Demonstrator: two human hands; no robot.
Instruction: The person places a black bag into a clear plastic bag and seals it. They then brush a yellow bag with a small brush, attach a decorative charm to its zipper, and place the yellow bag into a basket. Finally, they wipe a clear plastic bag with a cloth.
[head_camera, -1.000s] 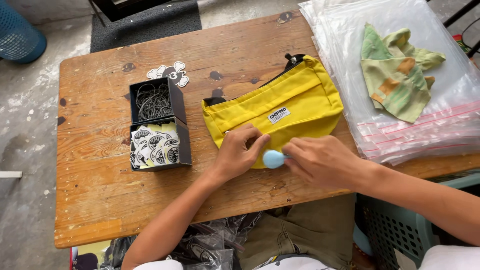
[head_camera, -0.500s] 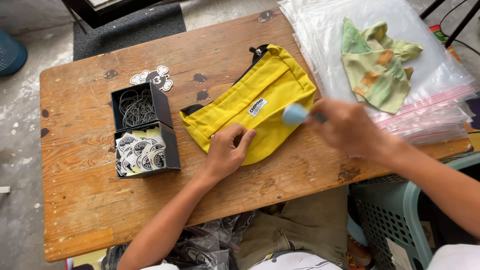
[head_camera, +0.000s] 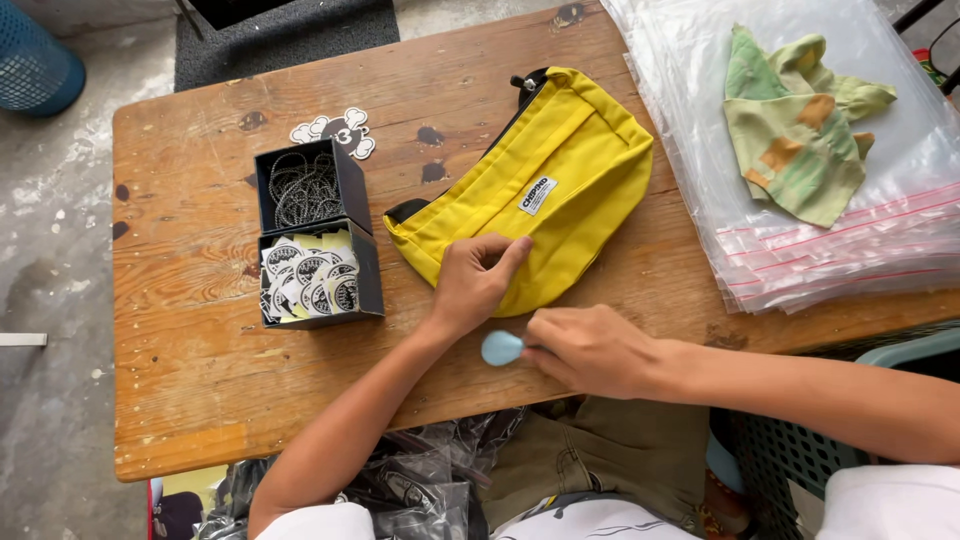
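A yellow waist bag (head_camera: 560, 180) with a small white label and a black zipper lies tilted on the wooden table (head_camera: 200, 380). My left hand (head_camera: 475, 285) rests on the bag's lower edge, fingers pressing the fabric. My right hand (head_camera: 590, 350) is just below the bag near the table's front edge. It grips a small light-blue rounded object (head_camera: 500, 347) that sticks out to the left of the fingers.
An open black box (head_camera: 315, 230) at the left holds coiled cords in one half and round printed tags in the other. Cloud-shaped stickers (head_camera: 335, 130) lie behind it. A stack of clear zip bags (head_camera: 850, 230) with a folded green cloth (head_camera: 795, 125) fills the right side.
My right hand swung up and right over the bag with the blue object, then came back down to the table's front edge. My left hand stayed on the bag.
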